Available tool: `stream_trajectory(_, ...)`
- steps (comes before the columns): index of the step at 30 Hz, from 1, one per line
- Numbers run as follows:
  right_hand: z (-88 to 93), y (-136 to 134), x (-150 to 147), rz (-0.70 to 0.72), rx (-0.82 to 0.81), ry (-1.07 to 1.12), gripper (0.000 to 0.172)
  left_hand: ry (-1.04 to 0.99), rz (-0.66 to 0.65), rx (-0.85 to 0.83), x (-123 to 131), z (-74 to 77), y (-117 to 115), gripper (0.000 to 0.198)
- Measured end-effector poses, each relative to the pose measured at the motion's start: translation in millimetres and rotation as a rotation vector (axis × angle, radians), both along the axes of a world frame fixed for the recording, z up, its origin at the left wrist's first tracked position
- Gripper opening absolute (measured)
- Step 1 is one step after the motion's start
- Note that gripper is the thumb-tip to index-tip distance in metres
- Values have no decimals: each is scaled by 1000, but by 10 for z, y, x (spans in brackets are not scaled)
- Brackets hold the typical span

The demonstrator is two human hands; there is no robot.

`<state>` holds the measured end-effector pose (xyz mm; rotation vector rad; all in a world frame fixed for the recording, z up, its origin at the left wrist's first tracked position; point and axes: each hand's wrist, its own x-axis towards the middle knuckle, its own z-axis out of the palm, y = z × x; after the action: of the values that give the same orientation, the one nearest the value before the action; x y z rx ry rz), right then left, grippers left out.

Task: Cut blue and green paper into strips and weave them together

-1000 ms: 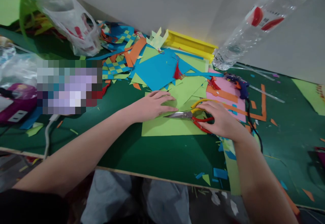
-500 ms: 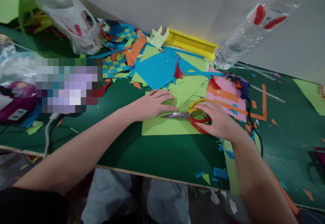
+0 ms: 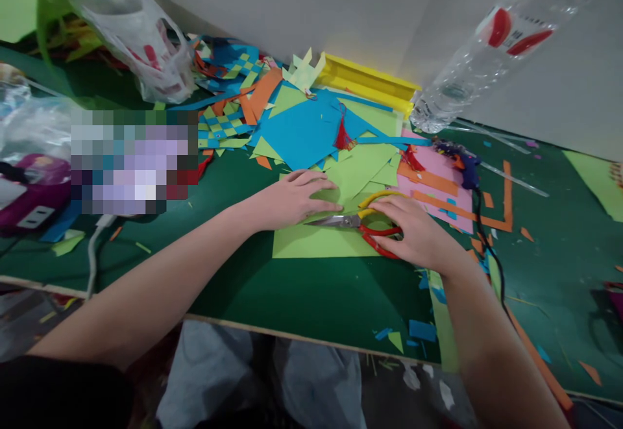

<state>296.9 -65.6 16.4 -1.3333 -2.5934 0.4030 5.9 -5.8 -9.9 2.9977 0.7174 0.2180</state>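
Observation:
My right hand (image 3: 409, 231) grips a pair of scissors (image 3: 357, 222) with one yellow and one red handle. Their metal blades point left and lie along the light green paper (image 3: 321, 244), close below my left fingers. Part of the paper hides the upper blade, and I cannot tell how far apart the blades are. My left hand (image 3: 304, 200) lies flat on the paper with its fingers stretched out. Just beyond it are more light green sheets (image 3: 353, 166), overlapping a blue sheet (image 3: 296, 130).
A yellow tray (image 3: 367, 82) sits against the wall, and a clear plastic bottle (image 3: 467, 65) is at the right. A hot glue gun (image 3: 464, 166) with a black cord rests by pink paper (image 3: 428, 156). At the left are a white plastic bag (image 3: 131, 39) and a purple power strip (image 3: 39, 189).
The scissors and my right hand have slid slightly left along the paper. My left hand stays flat in the same place.

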Motion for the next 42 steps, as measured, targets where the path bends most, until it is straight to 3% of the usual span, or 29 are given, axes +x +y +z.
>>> stream_trajectory(6, 25, -14, -35, -5, -5, -17, 41, 8, 4, -2, 3, 9, -3, 53)
stream_trajectory(12, 10, -40, -95, 9, 4, -8, 40, -14, -12, 6, -1, 3, 9, 44)
stream_trajectory(17, -8, -65, -101, 26, 4, -5, 41, -7, -10, 13, -8, -15, 15, 51)
stream_trajectory(27, -5, -99, -223, 1, -29, -14, 39, -17, -17, 16, 0, -18, 7, 41)
stream_trajectory(34, 34, -146, -282, 59, -49, -23, 41, 21, 12, -8, 5, 13, -1, 56)
stream_trajectory(42, 99, -163, -310, 67, -54, -52, 40, 8, 28, -8, 5, 6, -12, 52)
